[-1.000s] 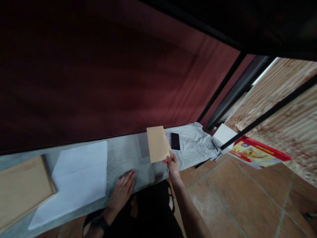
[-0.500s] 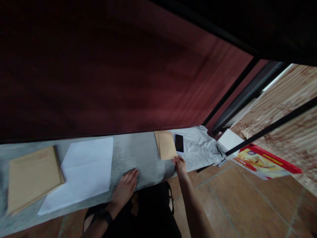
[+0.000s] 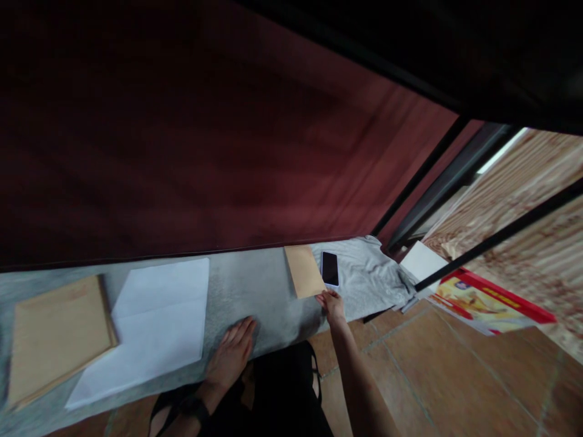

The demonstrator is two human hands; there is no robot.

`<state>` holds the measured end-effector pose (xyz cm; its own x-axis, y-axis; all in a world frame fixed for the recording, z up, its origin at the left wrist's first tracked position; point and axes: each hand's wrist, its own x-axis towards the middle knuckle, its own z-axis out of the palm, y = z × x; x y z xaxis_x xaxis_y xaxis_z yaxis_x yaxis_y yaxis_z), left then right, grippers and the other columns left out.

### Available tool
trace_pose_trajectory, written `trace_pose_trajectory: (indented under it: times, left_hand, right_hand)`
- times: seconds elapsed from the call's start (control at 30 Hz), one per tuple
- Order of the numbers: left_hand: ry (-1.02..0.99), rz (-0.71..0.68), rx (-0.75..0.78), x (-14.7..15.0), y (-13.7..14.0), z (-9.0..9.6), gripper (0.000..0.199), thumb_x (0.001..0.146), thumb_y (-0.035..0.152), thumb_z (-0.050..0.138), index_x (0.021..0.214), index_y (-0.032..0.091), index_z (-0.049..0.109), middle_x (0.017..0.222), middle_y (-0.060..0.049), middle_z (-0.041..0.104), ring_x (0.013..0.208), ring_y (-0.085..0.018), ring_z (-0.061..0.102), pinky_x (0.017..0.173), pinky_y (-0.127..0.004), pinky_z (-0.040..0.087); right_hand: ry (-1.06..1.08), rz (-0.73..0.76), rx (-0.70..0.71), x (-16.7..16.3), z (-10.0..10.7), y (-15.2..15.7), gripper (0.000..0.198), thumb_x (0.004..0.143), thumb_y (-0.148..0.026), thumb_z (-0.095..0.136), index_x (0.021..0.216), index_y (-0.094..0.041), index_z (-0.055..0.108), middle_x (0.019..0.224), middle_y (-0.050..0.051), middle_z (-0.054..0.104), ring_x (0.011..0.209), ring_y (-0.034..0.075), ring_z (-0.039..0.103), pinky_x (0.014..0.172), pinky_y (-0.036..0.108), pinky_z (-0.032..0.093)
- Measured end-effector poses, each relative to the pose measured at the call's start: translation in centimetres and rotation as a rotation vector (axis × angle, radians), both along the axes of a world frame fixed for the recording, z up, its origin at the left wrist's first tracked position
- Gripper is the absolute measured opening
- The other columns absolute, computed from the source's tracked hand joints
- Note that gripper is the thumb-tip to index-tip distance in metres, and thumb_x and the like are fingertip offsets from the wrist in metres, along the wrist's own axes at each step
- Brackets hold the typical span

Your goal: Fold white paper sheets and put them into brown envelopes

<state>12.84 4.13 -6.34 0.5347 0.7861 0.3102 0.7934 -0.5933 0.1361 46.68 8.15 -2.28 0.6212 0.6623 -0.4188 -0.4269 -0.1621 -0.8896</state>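
Observation:
My right hand (image 3: 331, 303) pinches the near right corner of a small brown paper envelope (image 3: 304, 273), which lies on the grey cloth (image 3: 248, 285). Just right of it, a dark-screened phone (image 3: 330, 268) lies flat. My left hand (image 3: 232, 349) rests on the cloth near its front edge, fingers stretched out, holding nothing. To its left are white paper sheets (image 3: 164, 315), with a stack of larger brown envelopes (image 3: 61, 337) overlapping their left side.
A dark red curtain (image 3: 228, 182) hangs along the back of the cloth-covered surface. Black metal bars (image 3: 421, 173) stand at the right. A red and yellow box (image 3: 487, 300) and a white sheet (image 3: 423, 261) are past the right end, above the tiled floor (image 3: 432, 358).
The small brown envelopes showed two offset edges before; now a single outline shows, tilted slightly more. My right hand keeps its pinch, and my left hand stays flat.

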Motion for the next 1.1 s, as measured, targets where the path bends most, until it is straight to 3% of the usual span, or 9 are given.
trace_pose_trajectory:
  times: [0.23,0.43,0.57,0.83,1.1]
  left_hand:
    - [0.011,-0.021,0.024,-0.3,0.2,-0.4,0.046,0.095,0.022,0.042,0.137,0.022,0.060,0.142,-0.007,0.061,0.125,-0.025,0.060,0.103,-0.042,0.049]
    - [0.045,-0.032,0.092,-0.7,0.5,-1.5,0.051,0.091,0.015,0.040,0.137,0.024,0.061,0.143,-0.005,0.060,0.126,-0.023,0.059,0.102,-0.041,0.049]
    - [0.061,-0.053,0.117,-0.9,0.7,-1.6,0.051,0.091,0.016,0.039,0.137,0.024,0.061,0.142,-0.006,0.061,0.127,-0.024,0.059,0.101,-0.042,0.050]
    - [0.088,-0.054,0.087,-0.8,0.7,-1.4,0.055,0.089,0.014,0.038,0.138,0.026,0.060,0.143,-0.005,0.060,0.129,-0.024,0.058,0.103,-0.044,0.049]
    - [0.073,-0.036,0.087,-0.8,0.4,-1.6,0.053,0.089,0.013,0.039,0.136,0.024,0.061,0.143,-0.006,0.060,0.128,-0.025,0.059,0.102,-0.044,0.050]
  right_hand:
    - [0.010,0.012,-0.016,0.2,-0.1,0.4,0.026,0.062,-0.027,0.080,0.065,-0.022,0.055,0.051,-0.003,0.062,0.054,0.017,0.067,0.058,0.026,0.059]
    - [0.075,0.069,-0.059,0.0,0.2,-0.3,0.021,0.070,-0.035,0.074,0.066,-0.020,0.059,0.062,0.005,0.071,0.059,0.018,0.070,0.057,0.027,0.059]
    - [0.126,0.173,-0.112,-0.4,0.5,-0.9,0.015,0.072,-0.029,0.069,0.065,-0.018,0.062,0.067,0.011,0.074,0.062,0.021,0.072,0.058,0.030,0.060]
    - [0.116,0.305,-0.177,-0.9,1.3,0.4,0.013,0.076,-0.023,0.062,0.066,-0.016,0.064,0.067,0.010,0.074,0.055,0.017,0.069,0.055,0.026,0.057]
    - [0.067,0.331,-0.134,-1.2,1.4,1.1,0.014,0.078,-0.024,0.062,0.068,-0.015,0.064,0.064,0.009,0.073,0.051,0.016,0.067,0.053,0.024,0.055]
